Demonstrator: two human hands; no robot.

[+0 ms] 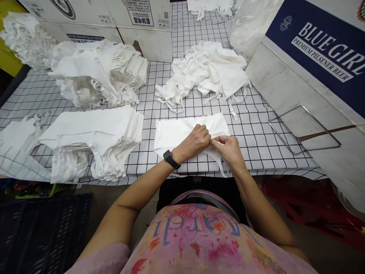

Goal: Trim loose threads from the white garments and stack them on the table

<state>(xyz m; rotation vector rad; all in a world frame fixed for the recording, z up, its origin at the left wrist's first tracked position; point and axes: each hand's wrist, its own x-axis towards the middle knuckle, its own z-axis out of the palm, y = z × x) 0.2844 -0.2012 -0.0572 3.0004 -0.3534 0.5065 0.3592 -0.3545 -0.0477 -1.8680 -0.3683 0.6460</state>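
Note:
A white strapped garment [171, 131] lies flat on the checked tablecloth in front of me, one thin strap hanging at the table's front edge. My left hand [196, 139], with a dark watch on its wrist, is closed over the garment's lower middle. Thumb and fingertips of my right hand [229, 148] are pinched together beside it, on the same lower edge. The two hands meet there, and the small part between the fingertips is hidden. To the left stands a neat stack of similar white garments [94, 118].
Behind the garment is a loose heap of white garments [211, 68]. More piles [128, 68] stand at the back left before a white carton [142, 38]. At the right, a large beer carton [288, 83] and a bent metal wire frame [322, 125] border the checked tablecloth [251, 133].

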